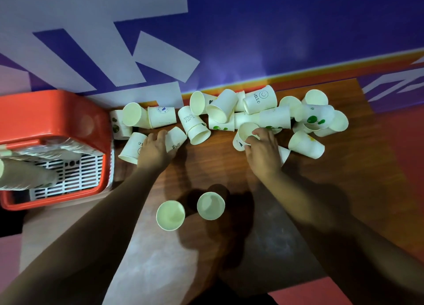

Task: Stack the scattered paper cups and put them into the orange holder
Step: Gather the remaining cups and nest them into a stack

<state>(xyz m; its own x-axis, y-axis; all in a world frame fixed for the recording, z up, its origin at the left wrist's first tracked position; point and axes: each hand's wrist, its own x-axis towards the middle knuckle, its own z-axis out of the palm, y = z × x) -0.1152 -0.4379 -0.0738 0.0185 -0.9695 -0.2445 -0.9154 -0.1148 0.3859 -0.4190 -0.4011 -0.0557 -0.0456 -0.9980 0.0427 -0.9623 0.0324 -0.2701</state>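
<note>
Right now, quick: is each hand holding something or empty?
Left hand: grips a paper cup lying on its side.
Right hand: grips a second cup at its rim.

Left hand (pixel 153 152): arm outstretched, fingers curled round a paper cup (pixel 178 139). Right hand (pixel 263 152): arm outstretched, fingers gripping a second cup (pixel 243 132).

**Wooden table, cups strewn**

Dark wooden table (pixel 344 178). Heaped along the far edge: tipped paper cups (pixel 260 100), mostly on their sides, several overlapping. Nearer the front, standing just apart: two upright cups (pixel 170 215). Against the left end: orange holder (pixel 55 111).
</note>
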